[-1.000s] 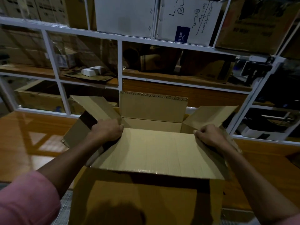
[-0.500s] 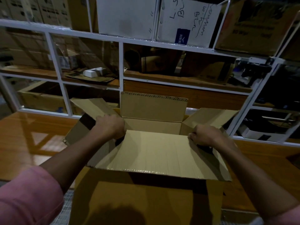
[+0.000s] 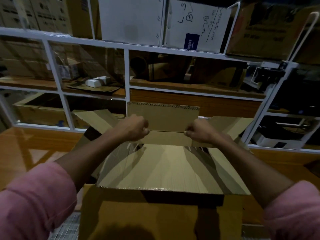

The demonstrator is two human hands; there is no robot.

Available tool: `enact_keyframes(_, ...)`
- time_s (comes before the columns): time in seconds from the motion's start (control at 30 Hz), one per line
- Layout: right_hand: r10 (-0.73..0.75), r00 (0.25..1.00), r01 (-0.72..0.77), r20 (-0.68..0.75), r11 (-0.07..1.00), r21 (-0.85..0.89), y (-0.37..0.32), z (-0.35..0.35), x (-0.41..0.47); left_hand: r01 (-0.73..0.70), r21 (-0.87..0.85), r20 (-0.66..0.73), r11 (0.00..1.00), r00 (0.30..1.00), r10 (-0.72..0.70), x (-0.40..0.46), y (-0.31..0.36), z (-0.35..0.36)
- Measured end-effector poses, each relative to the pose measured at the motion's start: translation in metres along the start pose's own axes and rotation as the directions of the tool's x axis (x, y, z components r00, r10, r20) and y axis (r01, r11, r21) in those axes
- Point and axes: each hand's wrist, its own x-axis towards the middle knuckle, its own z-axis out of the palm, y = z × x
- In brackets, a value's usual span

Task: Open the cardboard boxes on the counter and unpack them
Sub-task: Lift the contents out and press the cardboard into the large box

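- Filling the background beyond both hands, a white-framed shelving unit [image 3: 127, 71] holds stacked cartons, among them a white one with handwriting [image 3: 197, 23] above the right hand.
- Spreading out to either side of the forearms is the glossy wooden counter [image 3: 34, 149], bare wood showing left of the left arm and right of the right arm.
- Between the arms sits the cardboard box [image 3: 155, 213], its top open with 4 flaps raised or splayed.
- Nearest flap [image 3: 164, 170] lies under and between the forearms, tilted inward over the opening; its cut edge faces the person.
- Far flap [image 3: 162, 116] stands upright just behind the knuckles; 2 side flaps angle outward beyond each wrist.
- Left hand [image 3: 133, 128] is clenched at the far-left corner of the opening; what it grips I cannot tell.
- Right hand [image 3: 199, 132] is clenched likewise at the far-right corner, its hold hidden.
- Pink sleeves [image 3: 34, 196] are pushed up both arms.
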Motion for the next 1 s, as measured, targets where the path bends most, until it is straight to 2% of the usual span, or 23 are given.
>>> enact_keyframes(0.17, -0.010, 1.000, 0.010, 0.007, 0.999, -0.040, 0.012, -0.005, 0.036, -0.050, 0.044, 0.071, 0.998, 0.996, 0.047, 0.042, 0.002, -0.003)
enact_keyframes(0.3, -0.016, 0.990, 0.029, 0.142, 0.995, -0.091, 0.026, -0.004, 0.090, -0.062, 0.097, 0.173, 0.993, 0.984, 0.045, 0.098, 0.000, 0.008)
enact_keyframes(0.4, 0.027, 0.983, -0.006, 0.179, 0.993, -0.114, 0.038, 0.004, 0.135, -0.047, 0.132, 0.203, 0.990, 0.979, 0.019, 0.143, 0.001, 0.020)
enact_keyframes(0.5, 0.002, 0.991, 0.018, 0.133, 0.989, -0.148, 0.056, 0.014, 0.176, -0.019, 0.159, 0.205, 0.987, 0.979, -0.014, 0.183, -0.001, 0.035)
enact_keyframes(0.7, -0.015, 0.999, 0.022, 0.032, 0.972, -0.236, 0.082, 0.035, 0.232, -0.022, 0.202, 0.078, 0.979, 0.997, 0.006, 0.234, -0.024, 0.069)
enact_keyframes(0.83, -0.039, 0.999, 0.036, -0.005, 0.962, -0.270, 0.092, 0.047, 0.250, 0.013, 0.230, 0.081, 0.973, 0.996, -0.033, 0.252, -0.033, 0.079)
enact_keyframes(1.0, -0.113, 0.985, 0.070, -0.134, 0.955, -0.290, 0.096, 0.054, 0.259, -0.020, 0.290, 0.021, 0.957, 1.000, 0.015, 0.257, -0.042, 0.086)
